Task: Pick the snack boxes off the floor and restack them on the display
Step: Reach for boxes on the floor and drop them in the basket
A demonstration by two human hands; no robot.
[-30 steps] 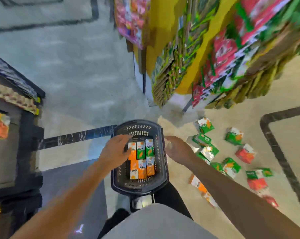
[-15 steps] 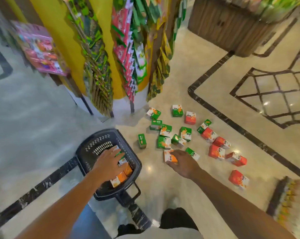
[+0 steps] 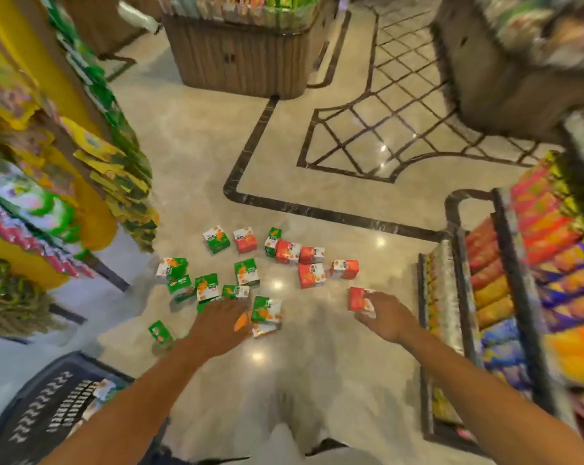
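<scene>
While both bare arms reach down over the glossy beige marble floor (image 3: 317,380), small square cardboard snack boxes (image 3: 247,271), printed green or red with white panels, lie scattered between the shelves. The left hand (image 3: 221,325) is lowered with its fingers spread over the nearest boxes; they cover an orange-and-white carton (image 3: 262,329) and touch the edge of a green box (image 3: 266,308), but whether they grip anything cannot be told through the blur. The right hand (image 3: 386,318) has its fingers curled round a red rectangular box (image 3: 357,298), pinching its near end, low over the floor. Four red boxes (image 3: 312,275) cluster just beyond it, touching or nearly so, and the green ones sit in a loose group to their left. A dark plastic shopping basket (image 3: 45,411) with slotted, perforated walls stands at the lower left, with a few cartons inside. Dark veined stone inlay bands (image 3: 267,203) curve across the floor. A yellow display stand (image 3: 92,209) hung with crinkled packets rises on the left, a ribbed wooden island (image 3: 240,58) stands beyond, and a metal-edged shelf rack (image 3: 505,263) of shiny wrapped packets lines the right.
</scene>
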